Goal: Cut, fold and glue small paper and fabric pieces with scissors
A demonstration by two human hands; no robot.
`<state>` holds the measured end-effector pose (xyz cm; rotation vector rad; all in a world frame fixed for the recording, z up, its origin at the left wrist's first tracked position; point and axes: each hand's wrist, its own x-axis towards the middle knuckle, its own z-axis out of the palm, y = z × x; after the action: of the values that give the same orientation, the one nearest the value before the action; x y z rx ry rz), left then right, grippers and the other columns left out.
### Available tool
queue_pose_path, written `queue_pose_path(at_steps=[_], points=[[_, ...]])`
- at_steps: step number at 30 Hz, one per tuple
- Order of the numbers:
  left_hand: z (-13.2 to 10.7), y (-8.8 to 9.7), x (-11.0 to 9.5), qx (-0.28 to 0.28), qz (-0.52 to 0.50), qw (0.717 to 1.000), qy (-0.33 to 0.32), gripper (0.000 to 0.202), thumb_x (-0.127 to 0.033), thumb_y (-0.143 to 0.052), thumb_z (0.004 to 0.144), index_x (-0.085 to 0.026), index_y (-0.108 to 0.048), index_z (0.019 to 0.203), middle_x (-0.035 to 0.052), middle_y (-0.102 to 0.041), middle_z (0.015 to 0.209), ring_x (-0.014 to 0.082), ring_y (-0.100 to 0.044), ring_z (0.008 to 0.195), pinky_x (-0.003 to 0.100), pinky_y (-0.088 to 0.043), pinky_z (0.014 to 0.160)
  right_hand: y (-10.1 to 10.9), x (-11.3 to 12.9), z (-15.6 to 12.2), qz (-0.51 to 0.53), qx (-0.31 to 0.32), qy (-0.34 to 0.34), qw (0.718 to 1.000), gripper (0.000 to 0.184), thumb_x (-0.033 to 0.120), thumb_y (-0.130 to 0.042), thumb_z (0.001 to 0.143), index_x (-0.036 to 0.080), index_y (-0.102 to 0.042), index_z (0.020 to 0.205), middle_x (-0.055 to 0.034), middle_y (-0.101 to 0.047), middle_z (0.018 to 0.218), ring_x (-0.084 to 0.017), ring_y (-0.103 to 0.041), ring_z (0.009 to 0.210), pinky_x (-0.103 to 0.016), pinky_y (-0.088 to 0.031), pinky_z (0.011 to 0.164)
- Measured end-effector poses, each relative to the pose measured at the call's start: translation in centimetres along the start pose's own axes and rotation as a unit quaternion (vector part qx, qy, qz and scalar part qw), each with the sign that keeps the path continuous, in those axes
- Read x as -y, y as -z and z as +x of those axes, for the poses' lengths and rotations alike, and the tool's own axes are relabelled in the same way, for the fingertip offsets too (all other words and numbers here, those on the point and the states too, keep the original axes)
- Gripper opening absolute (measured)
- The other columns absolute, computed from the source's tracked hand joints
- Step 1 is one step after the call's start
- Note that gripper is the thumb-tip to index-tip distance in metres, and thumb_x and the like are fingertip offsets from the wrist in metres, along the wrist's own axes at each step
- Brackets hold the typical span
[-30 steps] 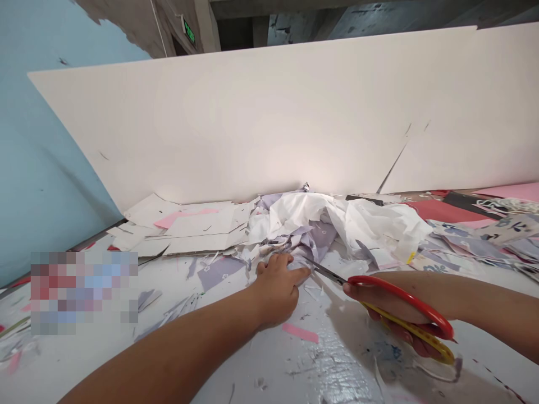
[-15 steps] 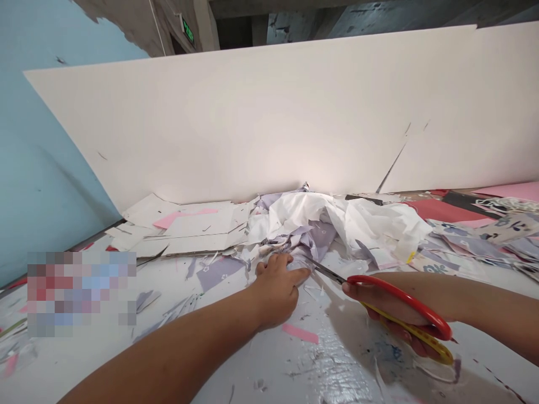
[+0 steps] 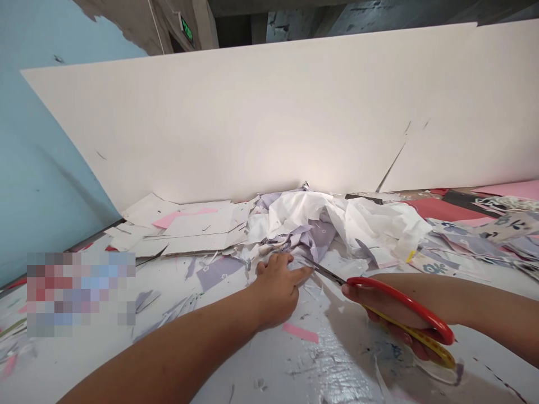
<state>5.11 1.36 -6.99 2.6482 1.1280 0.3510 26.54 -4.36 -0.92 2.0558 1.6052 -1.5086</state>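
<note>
Two bare forearms come in from the bottom of the view, hands near centre, one person. The right hand at about 4 o'clock is closed firmly through the handles of one pair of red-and-yellow scissors. The steel blades point toward 10 o'clock, tips just beside the left fingertips; how far apart the blades are can't be told. The left hand lies flat and loosely spread, not gripping, pressing on the lilac floral fabric at the front of a crumpled pile at centre.

A white crumpled sheet sits on the pile at 12 o'clock. Behind it stands one large white board. A stack of white card is at 10 o'clock, red sheets at 2 o'clock, one pink scrap at 6 o'clock on the scrap-strewn white table. One green wall sign at 11 o'clock, its writing too small to read. A blurred patch hides something at 8 o'clock.
</note>
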Motion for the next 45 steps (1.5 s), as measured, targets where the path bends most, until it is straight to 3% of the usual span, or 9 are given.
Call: queue_pose_path(at_steps=[6,13,18,26,31,39,45], points=[[0.1,-0.2,-0.1,-0.005,0.016,1.000,-0.006,0.059,-0.011,-0.036,0.075,-0.047,-0.034,0.122,0.0046,-0.034,0.122,0.0287,-0.030,0.115,0.051,-0.029,0.088,-0.4,-0.1,0.3,-0.034,-0.010,-0.003,0.999,0.063,0.069,-0.016,0.076,0.016,-0.040,0.051,-0.0007,-0.048,0.043,-0.010,-0.046,0.026,-0.025,-0.042,0.038],[0.1,-0.2,-0.3,0.012,0.014,1.000,0.000,0.057,-0.013,-0.035,0.076,-0.047,-0.035,0.121,0.0046,-0.032,0.125,0.0298,-0.030,0.115,0.053,-0.027,0.088,-1.0,2.2,-1.6,-0.079,-0.027,0.000,0.997,0.058,0.062,-0.021,0.079,0.015,-0.037,0.048,0.0001,-0.046,0.043,-0.006,-0.042,0.026,-0.019,-0.035,0.037],[0.1,-0.6,0.1,-0.002,0.015,1.000,-0.008,0.057,-0.015,-0.035,0.077,-0.049,-0.033,0.122,0.0044,-0.030,0.126,0.0297,-0.029,0.115,0.053,-0.027,0.088,-1.4,3.0,-2.1,-0.100,-0.031,-0.007,0.995,0.059,0.058,-0.020,0.082,0.016,-0.035,0.043,0.0021,-0.039,0.034,-0.006,-0.040,0.025,-0.020,-0.038,0.039],[-0.1,-0.4,0.0,-0.001,0.016,1.000,-0.006,0.053,-0.016,-0.035,0.078,-0.047,-0.036,0.120,0.0030,-0.032,0.125,0.0287,-0.030,0.114,0.051,-0.028,0.089,-1.0,1.0,-0.4,-0.026,-0.035,-0.010,0.999,0.054,0.063,-0.018,0.079,0.018,-0.038,0.058,0.0027,-0.042,0.037,-0.011,-0.046,0.028,-0.022,-0.038,0.034],[-0.2,0.0,-0.2,-0.002,0.004,1.000,-0.005,0.056,-0.012,-0.034,0.076,-0.044,-0.034,0.122,0.0043,-0.034,0.123,0.0275,-0.031,0.114,0.049,-0.029,0.088,-0.5,-0.3,0.3,-0.010,-0.005,0.023,1.000,0.062,0.067,-0.013,0.077,0.016,-0.038,0.051,0.0011,-0.044,0.040,-0.010,-0.046,0.026,-0.022,-0.040,0.033],[-0.1,-0.1,-0.1,0.004,0.022,1.000,-0.003,0.047,-0.013,-0.036,0.075,-0.038,-0.046,0.114,0.0047,-0.036,0.121,0.0281,-0.032,0.112,0.050,-0.028,0.089,-0.8,-0.2,0.1,0.005,-0.022,0.038,0.999,0.063,0.068,-0.010,0.076,0.017,-0.038,0.052,0.0006,-0.043,0.037,-0.012,-0.046,0.024,-0.019,-0.029,0.028],[-0.1,0.1,-0.1,0.019,0.013,1.000,-0.002,0.049,-0.013,-0.034,0.077,-0.041,-0.046,0.115,0.0036,-0.033,0.125,0.0289,-0.029,0.115,0.051,-0.026,0.090,-0.8,0.3,-0.3,0.006,-0.010,0.036,0.999,0.059,0.066,-0.018,0.078,0.017,-0.036,0.050,0.0017,-0.040,0.035,-0.011,-0.044,0.023,-0.018,-0.029,0.029]])
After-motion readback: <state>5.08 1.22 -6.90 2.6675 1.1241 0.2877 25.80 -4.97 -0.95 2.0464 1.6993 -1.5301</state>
